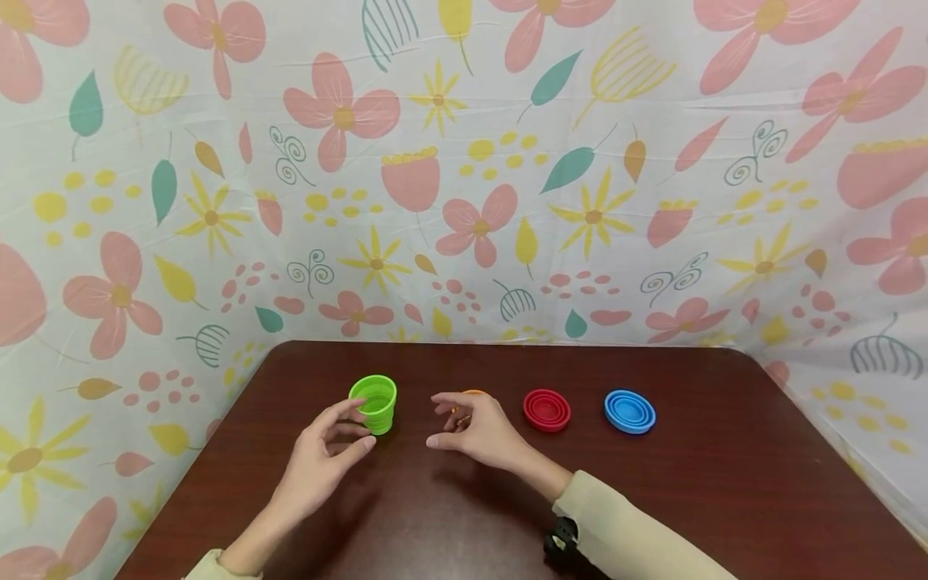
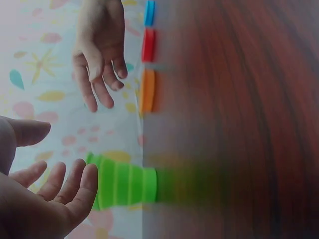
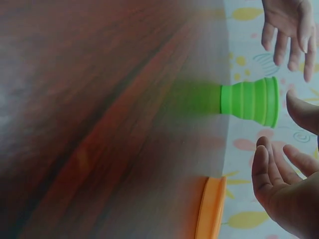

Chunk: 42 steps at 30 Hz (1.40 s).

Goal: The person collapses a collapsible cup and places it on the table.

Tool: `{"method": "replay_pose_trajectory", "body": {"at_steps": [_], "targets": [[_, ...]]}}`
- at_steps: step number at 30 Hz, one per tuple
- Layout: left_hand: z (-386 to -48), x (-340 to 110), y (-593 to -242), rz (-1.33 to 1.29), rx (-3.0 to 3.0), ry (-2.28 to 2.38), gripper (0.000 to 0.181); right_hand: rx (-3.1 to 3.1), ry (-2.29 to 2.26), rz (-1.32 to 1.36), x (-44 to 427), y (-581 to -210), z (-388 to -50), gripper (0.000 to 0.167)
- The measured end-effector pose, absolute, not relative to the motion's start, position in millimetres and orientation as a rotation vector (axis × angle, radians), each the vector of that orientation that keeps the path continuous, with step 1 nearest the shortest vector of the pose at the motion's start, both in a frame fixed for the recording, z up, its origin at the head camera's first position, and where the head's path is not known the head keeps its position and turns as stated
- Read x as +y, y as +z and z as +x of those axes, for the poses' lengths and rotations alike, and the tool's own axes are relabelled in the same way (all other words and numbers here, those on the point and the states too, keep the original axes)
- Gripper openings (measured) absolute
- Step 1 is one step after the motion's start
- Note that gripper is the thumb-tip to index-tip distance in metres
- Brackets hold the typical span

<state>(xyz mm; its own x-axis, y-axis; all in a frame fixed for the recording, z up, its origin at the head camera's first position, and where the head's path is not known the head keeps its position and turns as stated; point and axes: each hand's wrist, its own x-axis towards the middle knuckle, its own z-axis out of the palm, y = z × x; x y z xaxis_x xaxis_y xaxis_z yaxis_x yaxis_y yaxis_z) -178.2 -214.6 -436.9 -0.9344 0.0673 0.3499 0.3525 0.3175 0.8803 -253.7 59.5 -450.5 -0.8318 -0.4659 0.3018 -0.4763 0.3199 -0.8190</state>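
A green collapsible cup [image 1: 377, 407], pulled up to full height, stands upright on the dark table at the left. My left hand [image 1: 319, 463] is beside it, fingers spread and loosely bent, holding nothing; whether the fingertips touch the cup I cannot tell. To the cup's right, my right hand [image 1: 482, 431] hovers above the table with relaxed fingers and nothing in its grasp. Behind that hand, an orange collapsible cup [image 3: 210, 209] lies folded flat, mostly hidden in the head view. A folded red collapsible cup [image 1: 547, 411] and a folded blue one [image 1: 630, 412] lie further right.
The dark wooden table [image 1: 696, 491] has rounded far corners. A flowered cloth [image 1: 478, 161] hangs behind it and along both sides. A black strap [image 1: 561, 540] shows at the right sleeve.
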Motion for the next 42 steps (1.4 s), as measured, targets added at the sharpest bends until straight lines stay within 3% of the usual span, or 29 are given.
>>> {"method": "replay_pose_trajectory", "body": {"at_steps": [9,23,42], "targets": [[-199,-241,-449,-0.314,-2.43,-1.519,0.059,-2.579,1.647,0.906,38,-452,-268,0.063],[-232,-259,-465,-0.458,-2.447,-1.718,0.073,-2.667,1.588,0.95,7,-446,-291,0.074],[-239,-255,-472,-0.478,-2.476,-1.761,0.068,-2.58,1.62,1.071,-1,-448,-300,0.063]]}}
